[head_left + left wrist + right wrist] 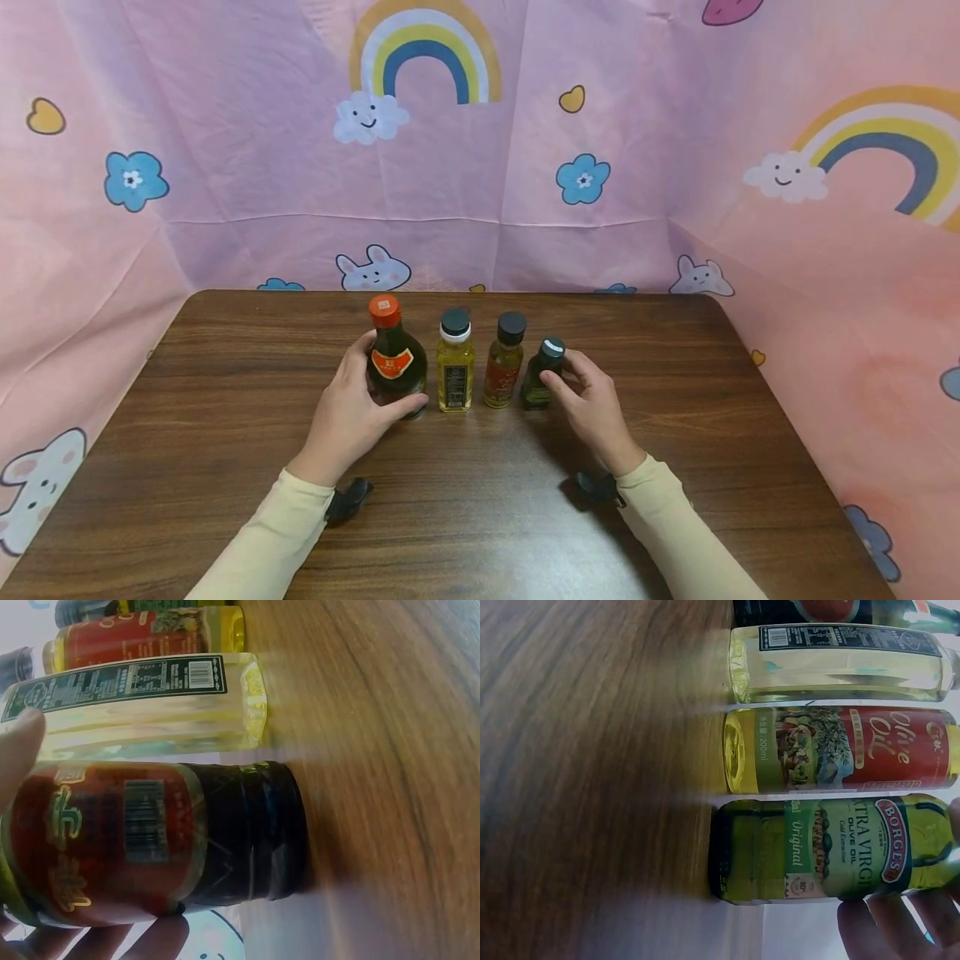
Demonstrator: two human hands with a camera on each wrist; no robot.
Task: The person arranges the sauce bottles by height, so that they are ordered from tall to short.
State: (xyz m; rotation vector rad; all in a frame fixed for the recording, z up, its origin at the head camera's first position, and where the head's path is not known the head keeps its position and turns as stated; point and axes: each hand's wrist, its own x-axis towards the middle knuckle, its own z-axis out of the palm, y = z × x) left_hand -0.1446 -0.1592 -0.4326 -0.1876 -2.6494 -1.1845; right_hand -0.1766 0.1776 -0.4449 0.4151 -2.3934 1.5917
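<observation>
Four bottles would be a row, so several bottles stand side by side on the table. At its left end, my left hand (351, 408) grips a dark, round-bodied bottle with an orange-red cap (397, 364); its red label and barcode show in the left wrist view. My right hand (596, 406) holds the small green olive oil bottle (832, 851) at the right end, thumb on the near side and fingers behind. Between them stand a clear bottle of yellow oil (455, 367) with a dark cap and a red-labelled olive oil bottle (504, 367), neither touched by a hand.
The brown wooden table (480, 500) reaches back to a pink and purple patterned cloth (450, 183), which hangs behind and along both sides. A dark band (348, 502) with a wrist camera sits at the left sleeve, and a similar one (598, 487) at the right.
</observation>
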